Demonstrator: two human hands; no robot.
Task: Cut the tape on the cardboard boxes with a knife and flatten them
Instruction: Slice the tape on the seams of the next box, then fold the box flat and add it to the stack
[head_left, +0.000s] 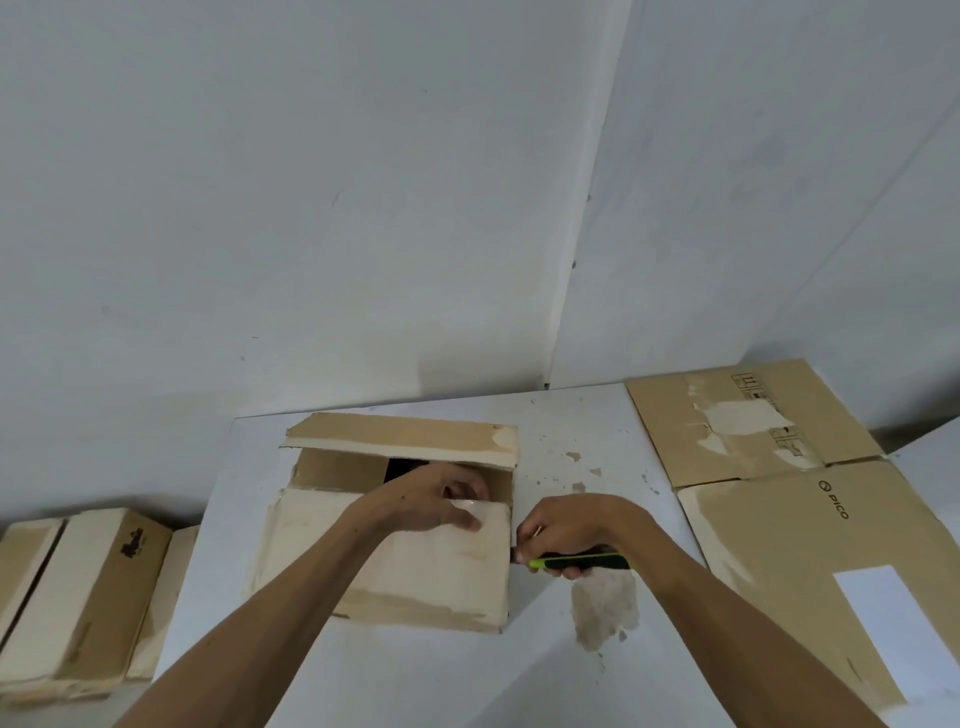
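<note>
left hand (434, 499) seemingly gripping box flap (415, 561), right hand (576, 525) clasping knife (582, 563)

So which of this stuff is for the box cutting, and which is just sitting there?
For the job:
- open box on the table, left hand gripping its flap
- knife, green and black, held by right hand
- taped boxes at left
- flattened boxes at right, seemingly done

Just there:
- white table
- brown patch on it
- white walls
</note>
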